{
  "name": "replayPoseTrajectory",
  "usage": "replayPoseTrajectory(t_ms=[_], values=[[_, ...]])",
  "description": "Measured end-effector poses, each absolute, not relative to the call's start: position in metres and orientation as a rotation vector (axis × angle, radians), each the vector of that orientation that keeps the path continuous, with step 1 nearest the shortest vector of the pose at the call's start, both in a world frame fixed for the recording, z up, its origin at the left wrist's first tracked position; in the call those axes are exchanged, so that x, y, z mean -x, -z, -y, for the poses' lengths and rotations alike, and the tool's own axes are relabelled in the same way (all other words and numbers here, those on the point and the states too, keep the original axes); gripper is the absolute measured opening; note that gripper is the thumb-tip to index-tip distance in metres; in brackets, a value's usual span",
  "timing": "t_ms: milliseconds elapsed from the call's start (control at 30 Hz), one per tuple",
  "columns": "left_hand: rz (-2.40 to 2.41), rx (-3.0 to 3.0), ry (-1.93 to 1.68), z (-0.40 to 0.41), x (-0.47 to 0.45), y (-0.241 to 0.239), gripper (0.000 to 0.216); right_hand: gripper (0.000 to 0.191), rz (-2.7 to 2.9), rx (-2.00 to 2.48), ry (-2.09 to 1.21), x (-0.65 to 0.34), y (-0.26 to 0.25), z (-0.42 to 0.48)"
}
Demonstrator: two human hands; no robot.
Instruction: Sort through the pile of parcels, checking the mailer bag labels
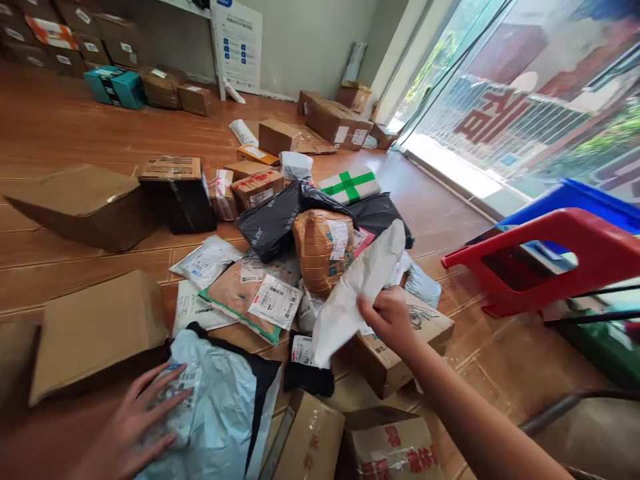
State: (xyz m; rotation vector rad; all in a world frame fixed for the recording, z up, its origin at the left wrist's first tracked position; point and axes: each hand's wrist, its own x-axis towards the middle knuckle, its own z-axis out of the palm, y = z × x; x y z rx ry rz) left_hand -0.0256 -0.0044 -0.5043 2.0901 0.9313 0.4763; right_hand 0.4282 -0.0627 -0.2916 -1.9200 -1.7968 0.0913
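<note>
My right hand (389, 320) grips a white plastic mailer bag (360, 287) and holds it above a heap of parcels on the floor. My left hand (143, 420) lies flat with fingers spread on a pale blue mailer bag (220, 413), touching its shipping label. Under the white bag lies a brown cardboard box (400, 353). The heap also holds an orange-brown taped parcel (323, 250), a black bag (273, 223) and a white box with green cross tape (350, 187).
Cardboard boxes (95, 333) lie all around on the wooden floor, with more stacked by the back wall (120, 87). A red plastic stool (545, 260) and a blue one (590, 200) stand at right beside a large window. Flat labelled envelopes (250, 290) lie in the middle.
</note>
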Motion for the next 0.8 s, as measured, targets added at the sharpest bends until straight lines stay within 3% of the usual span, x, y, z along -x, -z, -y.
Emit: replayPoseTrajectory(t_ms=[33,100,167,300,400,533,667,733,800], values=[[-0.931,-1.855,-0.391,-0.003,0.021,0.485,0.046,0.050,2.086,1.690,-0.165,-0.406,0.282,0.066],[-1.038,-1.101,-0.327,-0.017,0.008,0.452,0.079,0.037,2.530,1.303,-0.207,-0.360,0.278,0.072],[-0.906,-0.504,-0.225,-0.026,-0.003,0.430,0.094,0.026,2.851,0.994,-0.238,-0.319,0.294,0.080],[-0.902,-0.213,-0.121,-0.014,-0.011,0.427,0.070,0.023,3.254,0.667,-0.478,-0.267,0.362,0.089],[-0.974,-0.260,-0.114,0.004,-0.010,0.437,0.059,0.030,3.291,0.696,-0.505,-0.264,0.403,0.094],[-0.933,-0.287,-0.214,0.002,0.001,0.438,0.048,0.039,2.794,1.024,-0.405,-0.295,0.417,0.104],[-0.922,-0.197,-0.351,-0.008,0.025,0.446,0.048,0.075,1.851,1.588,-0.285,-0.319,0.409,0.104],[-0.932,-0.133,-0.481,-0.004,0.031,0.451,0.051,0.086,1.328,1.763,-0.499,-0.312,0.406,0.097],[-0.926,-0.094,-0.568,0.005,0.026,0.448,0.057,0.093,0.952,1.619,-0.954,-0.292,0.401,0.084]])
